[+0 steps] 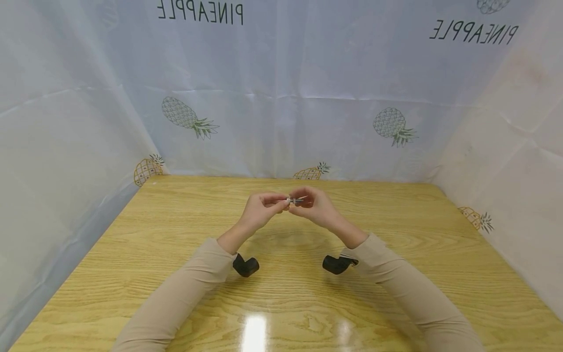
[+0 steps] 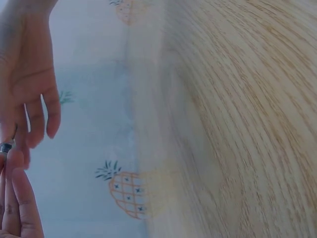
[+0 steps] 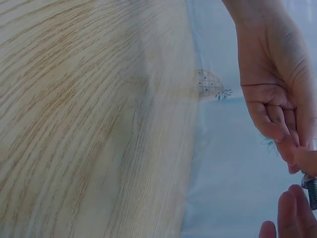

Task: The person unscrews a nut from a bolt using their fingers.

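Note:
Out over the table, my left hand (image 1: 262, 210) pinches a small metal bolt (image 1: 301, 200) near its left end between thumb and fingertips. The threaded end points toward my right hand (image 1: 317, 209), whose fingers and thumb stand loosely bent around it, with gaps visible. In the right wrist view the bolt's thread (image 3: 313, 193) hangs below the left hand (image 3: 275, 79), close to the right fingertips (image 3: 289, 210). A fitting, perhaps a nut or washer, sits on the shank; it is too small to tell. In the left wrist view the bolt (image 2: 6, 147) is partly cut off by the frame.
A wood-grain table (image 1: 281, 303) lies beneath both arms. White curtains (image 1: 281, 132) printed with pineapples enclose the back and both sides. A black wrist-worn piece (image 1: 246, 266) hangs under the left cuff, another black piece (image 1: 336, 264) under the right.

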`<action>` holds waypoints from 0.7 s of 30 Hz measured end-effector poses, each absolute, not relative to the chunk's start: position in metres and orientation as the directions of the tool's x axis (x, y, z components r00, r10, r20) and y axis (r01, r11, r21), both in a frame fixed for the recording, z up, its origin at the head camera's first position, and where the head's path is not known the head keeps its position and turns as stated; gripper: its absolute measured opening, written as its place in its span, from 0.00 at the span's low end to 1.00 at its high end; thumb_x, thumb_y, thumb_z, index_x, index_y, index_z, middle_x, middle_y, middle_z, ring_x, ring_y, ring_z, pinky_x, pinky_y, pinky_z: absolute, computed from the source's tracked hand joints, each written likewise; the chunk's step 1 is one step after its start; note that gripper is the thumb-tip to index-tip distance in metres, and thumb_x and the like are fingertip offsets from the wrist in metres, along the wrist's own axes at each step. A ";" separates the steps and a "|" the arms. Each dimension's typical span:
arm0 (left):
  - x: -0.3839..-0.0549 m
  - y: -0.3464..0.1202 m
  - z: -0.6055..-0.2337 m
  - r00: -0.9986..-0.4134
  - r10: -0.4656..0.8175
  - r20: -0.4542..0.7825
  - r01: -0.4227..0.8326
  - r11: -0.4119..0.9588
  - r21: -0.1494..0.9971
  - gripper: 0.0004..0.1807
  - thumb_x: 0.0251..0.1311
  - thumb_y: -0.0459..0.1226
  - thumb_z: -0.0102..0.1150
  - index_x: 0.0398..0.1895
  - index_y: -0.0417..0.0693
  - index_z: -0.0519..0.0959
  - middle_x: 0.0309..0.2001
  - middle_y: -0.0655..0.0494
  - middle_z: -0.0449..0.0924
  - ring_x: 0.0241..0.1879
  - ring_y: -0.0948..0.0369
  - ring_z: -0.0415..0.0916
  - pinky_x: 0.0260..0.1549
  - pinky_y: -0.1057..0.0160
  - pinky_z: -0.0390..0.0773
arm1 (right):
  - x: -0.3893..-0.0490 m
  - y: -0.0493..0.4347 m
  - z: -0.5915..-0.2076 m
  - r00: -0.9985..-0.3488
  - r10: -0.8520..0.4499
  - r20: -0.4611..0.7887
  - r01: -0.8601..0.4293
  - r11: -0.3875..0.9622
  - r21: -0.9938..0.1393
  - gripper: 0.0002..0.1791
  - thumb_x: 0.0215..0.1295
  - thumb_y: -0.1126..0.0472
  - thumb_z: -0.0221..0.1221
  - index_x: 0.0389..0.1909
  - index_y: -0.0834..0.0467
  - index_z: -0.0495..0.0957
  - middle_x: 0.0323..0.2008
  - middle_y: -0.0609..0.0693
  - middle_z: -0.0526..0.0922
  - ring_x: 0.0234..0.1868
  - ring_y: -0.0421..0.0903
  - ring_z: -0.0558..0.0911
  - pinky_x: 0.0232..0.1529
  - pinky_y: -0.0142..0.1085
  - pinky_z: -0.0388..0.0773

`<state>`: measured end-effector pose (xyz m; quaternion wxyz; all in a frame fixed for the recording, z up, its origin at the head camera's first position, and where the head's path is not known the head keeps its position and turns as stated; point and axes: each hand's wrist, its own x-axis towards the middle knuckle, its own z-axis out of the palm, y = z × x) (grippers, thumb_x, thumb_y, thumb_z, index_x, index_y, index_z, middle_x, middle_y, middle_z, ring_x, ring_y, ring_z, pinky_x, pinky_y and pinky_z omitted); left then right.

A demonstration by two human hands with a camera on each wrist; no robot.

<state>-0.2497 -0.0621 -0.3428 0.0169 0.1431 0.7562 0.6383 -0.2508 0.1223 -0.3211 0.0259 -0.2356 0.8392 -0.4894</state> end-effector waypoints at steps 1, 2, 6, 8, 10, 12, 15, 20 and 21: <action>-0.249 -0.062 -0.343 -0.958 0.238 0.157 0.195 0.145 0.970 0.15 0.61 0.36 0.59 0.49 0.39 0.80 0.47 0.42 0.82 0.41 0.59 0.83 0.45 0.62 0.83 | -0.250 0.123 -0.321 -0.887 -0.427 0.178 -0.369 0.421 -0.829 0.20 0.63 0.62 0.59 0.55 0.63 0.72 0.53 0.62 0.77 0.53 0.57 0.79 0.53 0.43 0.79; -0.249 -0.062 -0.342 -0.959 0.237 0.155 0.194 0.149 0.970 0.15 0.61 0.37 0.59 0.49 0.40 0.80 0.47 0.42 0.82 0.41 0.59 0.83 0.45 0.62 0.83 | -0.250 0.123 -0.320 -0.887 -0.431 0.168 -0.368 0.438 -0.820 0.21 0.64 0.60 0.58 0.56 0.62 0.71 0.53 0.61 0.77 0.52 0.57 0.79 0.53 0.43 0.80; -0.248 -0.061 -0.342 -0.958 0.242 0.157 0.198 0.158 0.967 0.15 0.61 0.37 0.59 0.49 0.41 0.81 0.48 0.43 0.82 0.43 0.57 0.83 0.46 0.61 0.82 | -0.250 0.124 -0.320 -0.893 -0.434 0.117 -0.332 0.460 -0.823 0.20 0.71 0.54 0.49 0.55 0.62 0.73 0.48 0.62 0.81 0.47 0.55 0.80 0.49 0.42 0.80; -0.248 -0.061 -0.342 -0.957 0.242 0.158 0.201 0.164 0.966 0.15 0.61 0.38 0.59 0.49 0.41 0.81 0.48 0.43 0.82 0.44 0.57 0.83 0.46 0.60 0.82 | -0.251 0.124 -0.321 -0.897 -0.429 0.106 -0.317 0.460 -0.830 0.19 0.72 0.54 0.47 0.53 0.63 0.76 0.44 0.62 0.82 0.45 0.55 0.81 0.47 0.41 0.80; -0.248 -0.061 -0.343 -0.957 0.242 0.159 0.201 0.162 0.966 0.15 0.61 0.38 0.59 0.49 0.41 0.81 0.47 0.44 0.83 0.43 0.57 0.83 0.47 0.57 0.82 | -0.251 0.125 -0.321 -0.900 -0.421 0.110 -0.319 0.464 -0.827 0.18 0.72 0.54 0.48 0.51 0.62 0.77 0.43 0.61 0.83 0.44 0.55 0.81 0.47 0.42 0.80; -0.248 -0.061 -0.343 -0.957 0.241 0.159 0.199 0.151 0.968 0.15 0.61 0.37 0.59 0.49 0.41 0.81 0.46 0.43 0.83 0.43 0.58 0.83 0.48 0.54 0.81 | -0.252 0.125 -0.321 -0.902 -0.412 0.126 -0.327 0.464 -0.823 0.16 0.69 0.56 0.52 0.51 0.62 0.77 0.45 0.61 0.82 0.46 0.54 0.81 0.49 0.42 0.80; -0.249 -0.061 -0.343 -0.958 0.238 0.161 0.196 0.130 0.972 0.14 0.61 0.36 0.59 0.48 0.40 0.81 0.44 0.42 0.84 0.41 0.60 0.83 0.49 0.52 0.81 | -0.252 0.125 -0.321 -0.902 -0.404 0.151 -0.339 0.447 -0.828 0.15 0.65 0.60 0.57 0.50 0.62 0.76 0.48 0.60 0.80 0.50 0.55 0.81 0.50 0.43 0.80; -0.248 -0.061 -0.342 -0.955 0.244 0.165 0.202 0.135 0.970 0.15 0.61 0.36 0.58 0.49 0.39 0.80 0.46 0.41 0.83 0.41 0.60 0.83 0.47 0.55 0.82 | -0.252 0.125 -0.322 -0.897 -0.411 0.165 -0.347 0.422 -0.838 0.20 0.62 0.61 0.60 0.54 0.62 0.72 0.53 0.61 0.76 0.53 0.57 0.78 0.53 0.44 0.79; -0.248 -0.061 -0.342 -0.955 0.247 0.167 0.205 0.139 0.969 0.15 0.61 0.36 0.58 0.50 0.39 0.80 0.46 0.41 0.83 0.41 0.59 0.83 0.47 0.56 0.82 | -0.252 0.125 -0.322 -0.895 -0.415 0.163 -0.348 0.424 -0.836 0.21 0.63 0.59 0.59 0.56 0.62 0.71 0.53 0.61 0.76 0.53 0.57 0.78 0.53 0.44 0.79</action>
